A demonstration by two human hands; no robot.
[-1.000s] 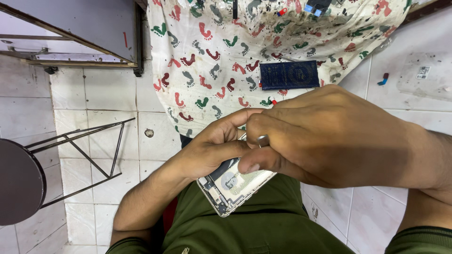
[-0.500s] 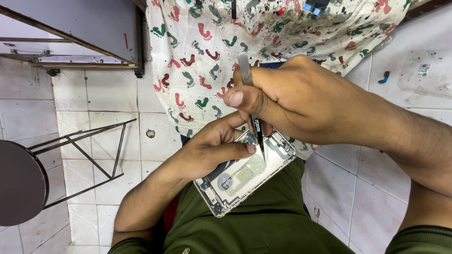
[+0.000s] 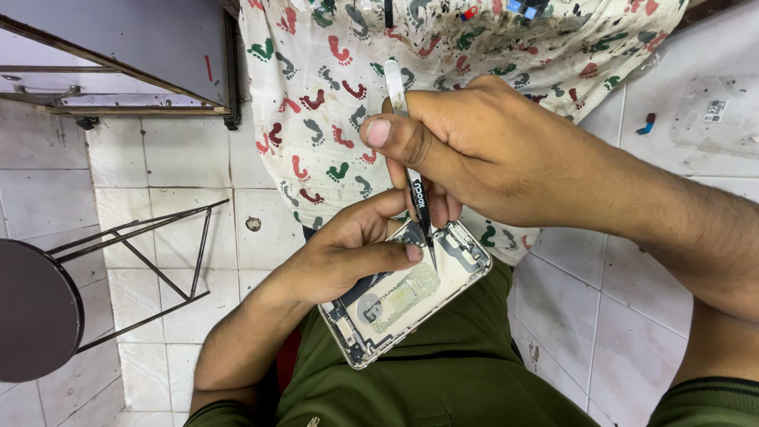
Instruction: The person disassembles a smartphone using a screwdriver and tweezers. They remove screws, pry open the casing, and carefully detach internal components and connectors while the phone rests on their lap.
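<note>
White tiled floor (image 3: 170,170) below, patterned cloth (image 3: 316,71) at twelve o'clock. Left hand (image 3: 348,249) clamped on opened phone (image 3: 403,296) over lap, steadying it. Right hand (image 3: 482,150) pinching tweezers (image 3: 417,194), tips down inside upper housing.

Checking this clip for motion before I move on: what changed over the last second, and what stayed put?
The right hand lifted off the opened phone, which it had covered, and raised the tweezers upright, tips now down at the phone's top end. The phone's inside came into view. The left hand kept cradling the phone, thumb on its upper part. The stool and patterned cloth did not move.
</note>
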